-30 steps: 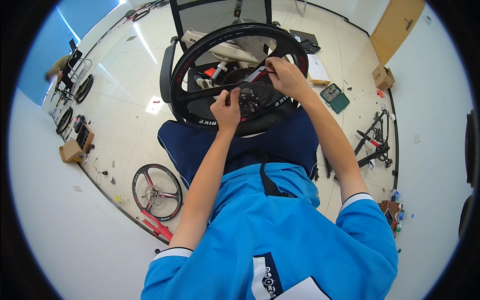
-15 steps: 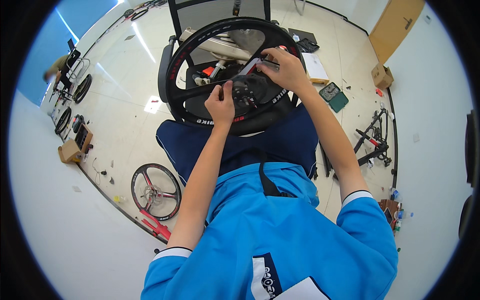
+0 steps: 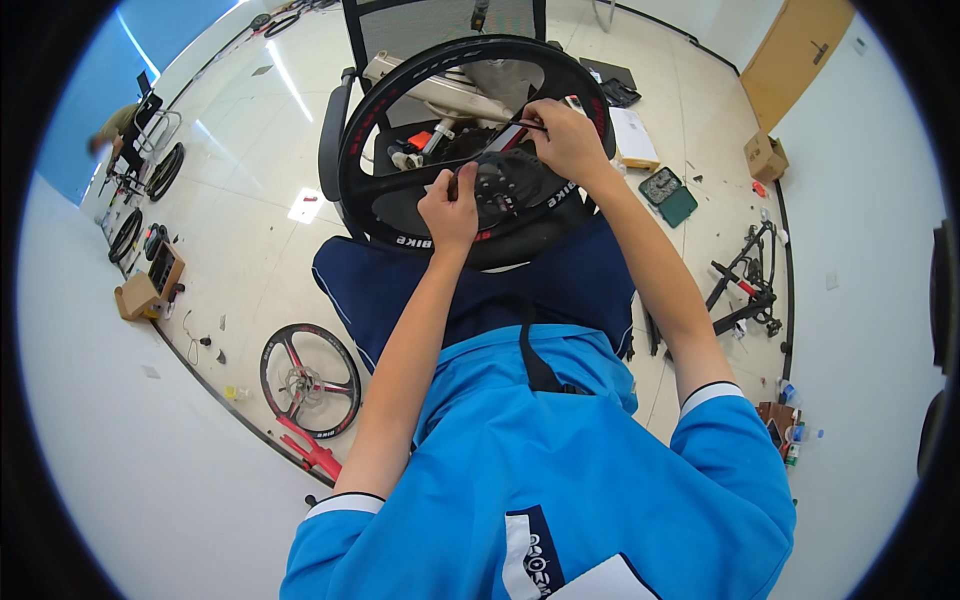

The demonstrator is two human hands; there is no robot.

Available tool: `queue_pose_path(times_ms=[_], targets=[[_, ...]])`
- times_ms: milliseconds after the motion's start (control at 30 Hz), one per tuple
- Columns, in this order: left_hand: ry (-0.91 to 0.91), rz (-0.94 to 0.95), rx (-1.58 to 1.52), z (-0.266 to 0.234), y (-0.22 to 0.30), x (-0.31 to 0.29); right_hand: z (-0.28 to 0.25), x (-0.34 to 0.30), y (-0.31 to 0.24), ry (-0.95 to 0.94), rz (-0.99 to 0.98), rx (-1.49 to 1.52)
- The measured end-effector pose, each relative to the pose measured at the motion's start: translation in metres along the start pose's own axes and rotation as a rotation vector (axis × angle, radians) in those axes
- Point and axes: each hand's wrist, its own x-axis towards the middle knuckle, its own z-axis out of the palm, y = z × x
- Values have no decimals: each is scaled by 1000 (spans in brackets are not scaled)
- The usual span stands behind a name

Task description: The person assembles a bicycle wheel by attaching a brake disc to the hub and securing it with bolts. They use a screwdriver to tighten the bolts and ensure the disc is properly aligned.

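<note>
A black bicycle wheel (image 3: pixel 362 205) with wide spokes and red and white markings leans over my lap, in front of an office chair. Near its hub (image 3: pixel 495 190), which carries a dark disc, my left hand (image 3: pixel 450 212) is closed with the thumb up. Something small and dark shows at its fingertips, too hidden to name. Above and to the right of the hub, my right hand (image 3: pixel 568 145) is closed in a pinch. A thin dark rod (image 3: pixel 527 124) juts out from its fingers over a spoke.
Behind the wheel, white and orange parts lie on the office chair (image 3: pixel 334 140). A green tool case (image 3: pixel 678 206) and a dark bike frame (image 3: pixel 745 270) are on the floor at right. Another wheel (image 3: pixel 350 385) and a red fork (image 3: pixel 315 455) lie at left. A person (image 3: pixel 122 125) sits far left.
My right hand has turned slightly and drawn its fingers together around the thin dark rod. My left hand has shifted a little to the right, close to the hub.
</note>
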Motion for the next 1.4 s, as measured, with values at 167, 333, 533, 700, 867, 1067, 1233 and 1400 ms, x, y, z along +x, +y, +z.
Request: queue_pose_path(times_ms=[167, 333, 533, 700, 867, 1067, 1233, 1400], targets=[[19, 7, 29, 2, -1, 2, -1, -10, 4, -66, -84, 23], [-14, -29, 30, -1, -2, 2, -12, -6, -5, -47, 44, 104], [-4, 10, -8, -1, 5, -3, -3, -4, 6, -16, -13, 2], [3, 19, -13, 1, 1, -3, 0, -3, 4, 41, -153, -114], [28, 34, 10, 2, 3, -4, -1, -5, 3, -27, -173, -197], [24, 28, 26, 3, 3, -5, -11, -9, 8, -149, -141, -44], [19, 42, 37, 2, 9, -6, -22, -12, 5, -307, -50, 92], [-11, 58, 36, 0, 5, -10, -31, -18, 1, -314, -1, 120]])
